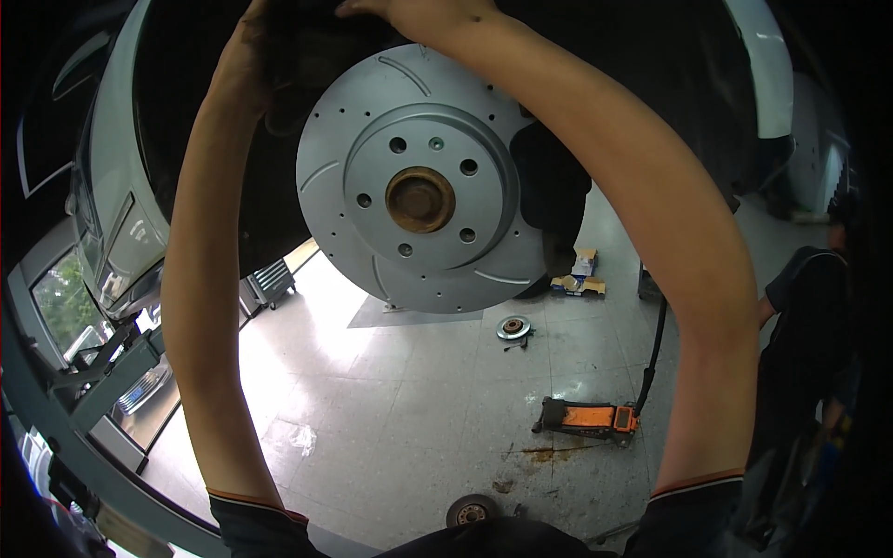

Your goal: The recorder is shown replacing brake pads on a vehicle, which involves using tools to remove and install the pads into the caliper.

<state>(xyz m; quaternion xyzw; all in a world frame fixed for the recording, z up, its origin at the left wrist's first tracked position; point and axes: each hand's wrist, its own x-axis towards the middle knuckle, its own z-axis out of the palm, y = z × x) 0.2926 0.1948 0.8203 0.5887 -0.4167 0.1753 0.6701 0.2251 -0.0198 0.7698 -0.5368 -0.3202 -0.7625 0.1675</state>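
Observation:
In front of me a grey brake disc (321,205) with slots and small drilled holes stands upright in the dark wheel arch of a raised car. Its hub centre (420,199) is rusty brown, ringed by several bolt holes. Both my arms reach up past the disc. My left hand (258,20) is in dark shadow at the top edge, up and left of the disc. Above the disc is my right hand (423,19), with one digit stretched toward the left; its other fingers are cut off by the frame. What either hand touches cannot be seen.
An orange floor jack (588,418) stands on the tiled floor below right. A loose brake disc (513,327) and a rusty disc (473,511) lie on the floor near an opened box (579,284). A person in dark clothes (807,325) is at right. A lift arm (116,381) is at left.

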